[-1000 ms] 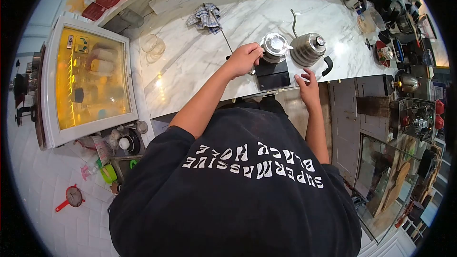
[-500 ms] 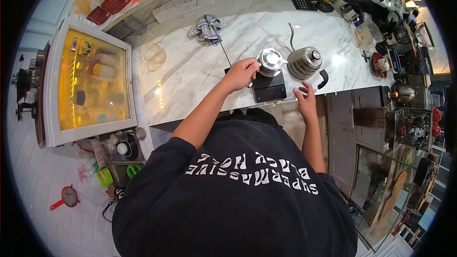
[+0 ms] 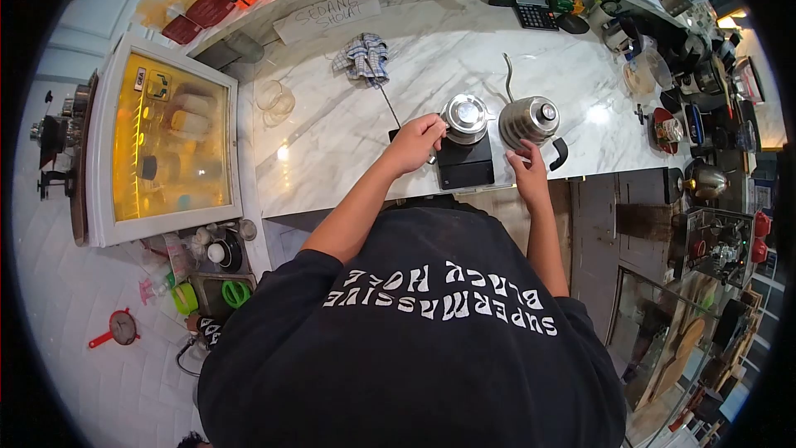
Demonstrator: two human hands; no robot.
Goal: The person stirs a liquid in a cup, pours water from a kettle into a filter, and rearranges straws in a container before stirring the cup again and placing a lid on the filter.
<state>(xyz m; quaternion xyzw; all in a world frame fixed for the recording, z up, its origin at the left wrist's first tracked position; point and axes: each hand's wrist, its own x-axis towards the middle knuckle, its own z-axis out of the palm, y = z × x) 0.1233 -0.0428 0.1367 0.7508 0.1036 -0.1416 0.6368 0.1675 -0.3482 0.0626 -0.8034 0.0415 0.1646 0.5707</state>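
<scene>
A round metal vessel with a shiny lid (image 3: 466,111) stands on the black scale (image 3: 466,168) near the counter's front edge. The closed fingers of my left hand (image 3: 417,144) pinch the vessel at its left side, where its handle is. To its right sits a steel gooseneck kettle (image 3: 528,120), its thin spout pointing away from me and its black handle towards me. My right hand (image 3: 528,168) is at the kettle's front side, left of the handle, with fingers apart and nothing in them. A thin cable runs from behind the scale to a checked cloth (image 3: 362,58).
Clear glassware (image 3: 275,103) stands at the left of the marble counter (image 3: 319,153), beside a yellow-lit display fridge (image 3: 174,137). A calculator (image 3: 536,15) lies at the back. Containers and utensils crowd the right end. The sink (image 3: 217,289) is at lower left.
My right hand has moved forward, closer to the kettle's body. My left hand stays at the vessel. The whole view has shifted slightly.
</scene>
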